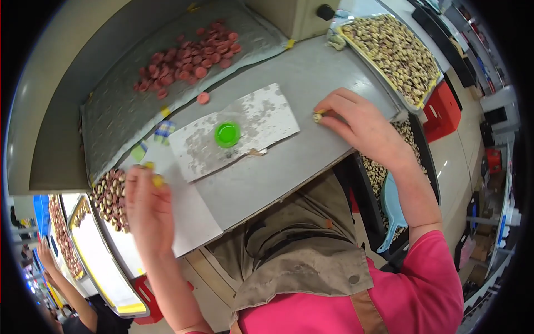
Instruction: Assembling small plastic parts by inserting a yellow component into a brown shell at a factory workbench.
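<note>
My right hand (359, 123) is over the right side of the grey table, thumb and forefinger closed on a small pale yellowish piece with dark marks (317, 117). My left hand (148, 209) is at the left, beside a heap of small dark-red and cream pieces (110, 199). Motion smears its fingers, and yellow coverings or bits (158, 181) show at the tips; whether it grips anything is unclear. Between the hands, a bright green round cup or disc (227, 134) sits on a stained white board (267, 114).
Dark-red round caps (194, 58) lie piled on a grey padded mat (119, 111), with one loose cap (203, 98) near the board. A tray of pale pieces (389, 55) stands far right. Below it, a black bin (431, 167) holds a light-blue scoop (392, 209). Another person's arm (67, 284) shows lower left.
</note>
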